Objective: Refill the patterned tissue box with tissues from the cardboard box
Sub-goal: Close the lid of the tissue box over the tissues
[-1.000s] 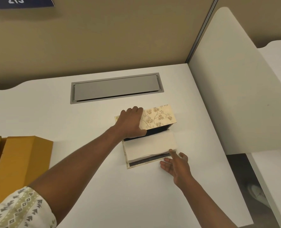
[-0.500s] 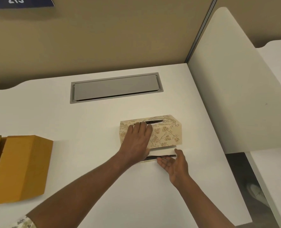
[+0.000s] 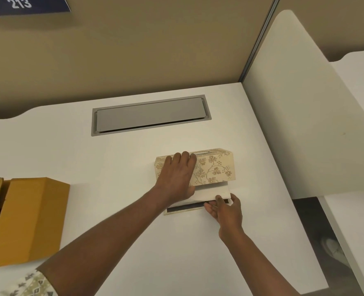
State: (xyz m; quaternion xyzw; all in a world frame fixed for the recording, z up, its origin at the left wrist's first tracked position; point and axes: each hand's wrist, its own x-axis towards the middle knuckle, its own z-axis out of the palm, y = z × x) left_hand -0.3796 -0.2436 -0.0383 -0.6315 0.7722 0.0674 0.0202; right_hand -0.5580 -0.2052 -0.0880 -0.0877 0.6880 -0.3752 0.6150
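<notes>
The patterned tissue box point(image 3: 215, 169), beige with a floral print, stands on the white table point(image 3: 112, 167) right of centre. My left hand point(image 3: 176, 176) lies over its left part, fingers curled onto the top by the slot. Under the cover's near edge a white stack of tissues point(image 3: 211, 192) shows. In front of it lies the box's bottom flap point(image 3: 183, 209) with a dark strip. My right hand point(image 3: 225, 210) grips the right end of that flap with its fingertips. The open brown cardboard box point(image 3: 31, 218) sits at the far left, apart from both hands.
A grey cable hatch point(image 3: 151, 115) is set into the table behind the tissue box. A white divider panel point(image 3: 304, 124) walls off the right side. Beige partition walls stand behind. Floor and a shoe point(image 3: 334, 251) show past the table's right edge.
The tilted-back cover came down over the tissues under my left hand. It now sits slightly raised at the front, with tissues and flap showing. My right hand has taken hold of the flap's end.
</notes>
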